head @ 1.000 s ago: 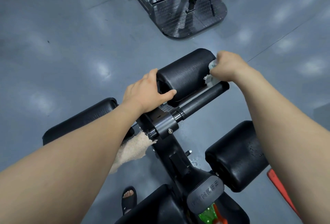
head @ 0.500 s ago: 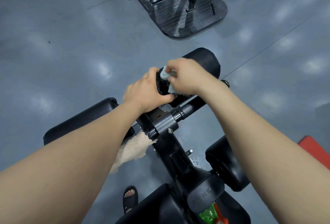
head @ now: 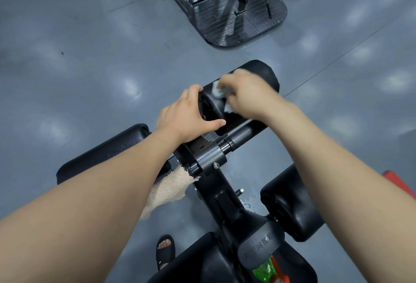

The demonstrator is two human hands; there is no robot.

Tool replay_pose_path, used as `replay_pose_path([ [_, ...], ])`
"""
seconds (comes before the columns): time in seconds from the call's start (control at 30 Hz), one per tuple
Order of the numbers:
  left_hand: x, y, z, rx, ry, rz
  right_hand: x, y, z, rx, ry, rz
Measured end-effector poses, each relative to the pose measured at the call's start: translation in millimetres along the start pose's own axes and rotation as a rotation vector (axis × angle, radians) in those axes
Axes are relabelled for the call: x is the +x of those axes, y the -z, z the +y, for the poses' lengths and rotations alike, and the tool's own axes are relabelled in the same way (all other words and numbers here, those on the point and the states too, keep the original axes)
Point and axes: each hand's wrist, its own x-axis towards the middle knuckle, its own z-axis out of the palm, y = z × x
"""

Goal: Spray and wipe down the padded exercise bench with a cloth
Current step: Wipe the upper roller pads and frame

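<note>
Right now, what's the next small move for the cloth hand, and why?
Probably sweep the cloth rightward along the roller pad. The right hand holds it near the pad's left end, the left hand grips that end, and the pad's right part lies uncovered.

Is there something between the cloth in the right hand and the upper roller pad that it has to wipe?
Nothing visible. The right hand presses the cloth straight onto the roller pad. Only the left hand, gripping the pad's left end beside the cloth, covers a part of the surface there.
</note>
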Motion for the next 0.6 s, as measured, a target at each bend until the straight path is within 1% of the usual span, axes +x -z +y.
replay_pose_path([
  [0.07,-0.3,0.2,0.5,-0.002,-0.001,0.001,-3.9,-6.3,-10.7,0.033,0.08,-0.047],
  [0.13,-0.3,-1.0,0.1,-0.005,-0.004,-0.004,2.5,-0.7,-0.2,-0.026,0.066,-0.026],
  [0.2,-0.2,-0.7,-0.7,-0.011,-0.005,-0.005,12.3,10.7,22.2,-0.117,-0.038,0.043],
  [0.27,-0.8,-0.7,-1.7,-0.018,-0.013,-0.006,17.9,23.5,47.6,-0.166,-0.21,0.139],
  [0.33,-1.0,-1.3,-2.6,-0.026,-0.023,-0.002,19.8,32.5,64.4,-0.136,-0.339,0.197],
  [0.37,-0.7,-1.6,-3.1,-0.035,-0.024,0.002,20.2,34.8,68.5,-0.102,-0.366,0.202],
  [0.47,0.1,-0.4,-3.9,-0.051,-0.016,0.01,20.0,36.8,67.0,-0.015,-0.356,0.204],
  [0.6,-2.1,0.9,-3.2,-0.047,-0.021,0.001,21.5,37.2,64.8,0.017,-0.31,0.21],
])
